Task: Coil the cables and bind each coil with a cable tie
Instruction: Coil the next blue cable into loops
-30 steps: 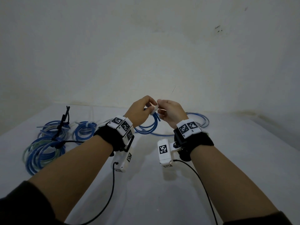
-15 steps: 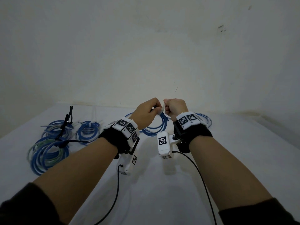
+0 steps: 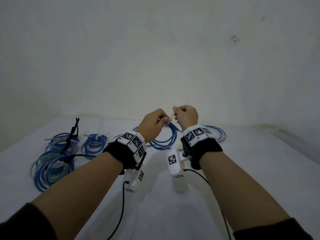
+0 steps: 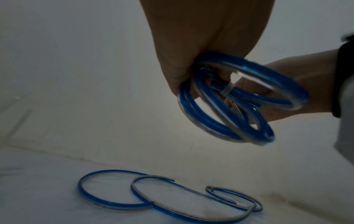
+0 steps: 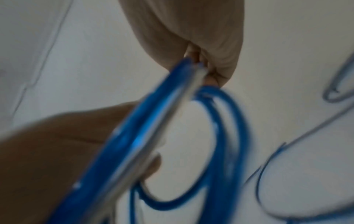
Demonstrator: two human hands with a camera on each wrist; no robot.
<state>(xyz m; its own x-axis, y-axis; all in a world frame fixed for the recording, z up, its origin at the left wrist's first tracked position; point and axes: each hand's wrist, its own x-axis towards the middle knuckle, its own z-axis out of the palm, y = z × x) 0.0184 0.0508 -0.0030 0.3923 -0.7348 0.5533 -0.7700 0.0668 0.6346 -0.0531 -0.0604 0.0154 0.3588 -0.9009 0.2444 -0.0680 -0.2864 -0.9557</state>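
While 2 raised hands meet, left hand (image 3: 152,122) gripping blue coil (image 3: 166,137), right hand (image 3: 187,116) pinching (fingers curled) white tie (image 3: 171,116)

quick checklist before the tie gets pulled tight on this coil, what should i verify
1. Left hand grips the blue coil near the tie: ok.
2. White cable tie wraps round the coil's strands: ok; whether every loop is inside it: cannot tell.
3. Right hand pinches the tie's tail: ok.
4. Tail threaded through the tie's head: cannot tell, fingers hide it.
5. Coil lifted off the white surface, free to tighten: ok.
6. Loose blue cable on the surface lies apart from the held coil: ok in the left wrist view.
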